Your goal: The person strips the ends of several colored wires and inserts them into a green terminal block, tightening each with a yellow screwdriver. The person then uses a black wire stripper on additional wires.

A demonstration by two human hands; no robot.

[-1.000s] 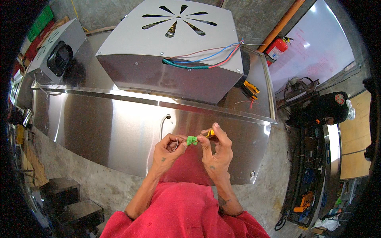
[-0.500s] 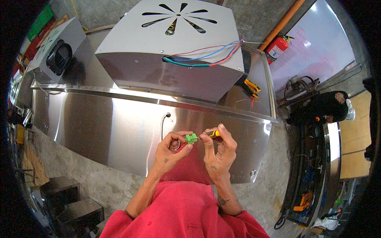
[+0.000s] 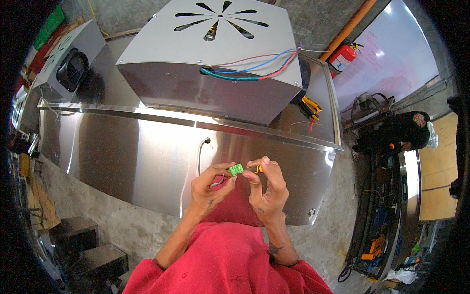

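Pinching a small green connector block [image 3: 236, 169] between thumb and fingertips of the left hand [image 3: 211, 188], fingers drawn narrow around it, block sitting right at the fingertips and just left of the right hand's fingers; thin red and pale wires [image 3: 218, 180] trailing from under the block along the left thumb. Gripping a small tool with a yellow and orange handle [image 3: 257, 169] in the right hand [image 3: 267, 188], fingers curled tight over it, only a short bit of handle showing between the fingertips, its tip meeting the block's right side. Both hands close together, fingertips nearly touching, held above red clothing [image 3: 230, 255] and in front of a sloping shiny metal panel [image 3: 122, 157]. Beyond the fingers, a thin white cable [image 3: 199, 157] coming from a hole in the panel; farther beyond, a big metal housing [image 3: 215, 54] with slotted top and a bundle of green, blue and red wires [image 3: 245, 73] hanging out; pliers with yellow grips [image 3: 309, 105] up to the right of the fingers
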